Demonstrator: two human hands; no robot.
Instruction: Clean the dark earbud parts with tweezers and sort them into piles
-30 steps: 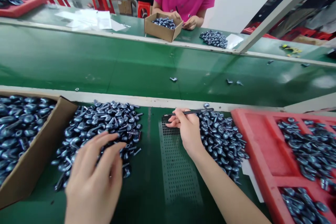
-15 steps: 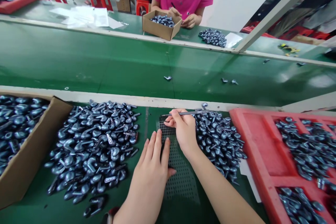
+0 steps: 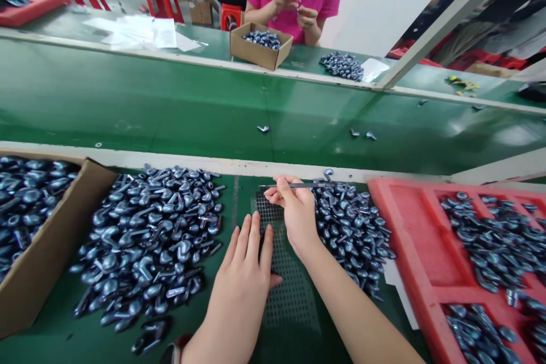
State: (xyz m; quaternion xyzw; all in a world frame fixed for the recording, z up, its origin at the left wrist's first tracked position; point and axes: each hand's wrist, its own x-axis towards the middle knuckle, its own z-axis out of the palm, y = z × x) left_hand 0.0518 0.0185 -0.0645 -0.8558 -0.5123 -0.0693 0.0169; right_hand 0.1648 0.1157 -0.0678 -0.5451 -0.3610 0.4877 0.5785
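While my right hand point(image 3: 296, 219) pinches slim tweezers point(image 3: 294, 185) over a perforated board point(image 3: 290, 296), my left hand point(image 3: 241, 273) lies open on it, heaps of metal parts point(image 3: 145, 244) on either side, a red foam tray point(image 3: 409, 227) past my right.

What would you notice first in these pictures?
Heaps of shiny blue-grey metal pieces cover the green bench, beside a bright red foam tray on the right. The right hand pinches slim black tweezers above a dark perforated plate, where the left hand rests.
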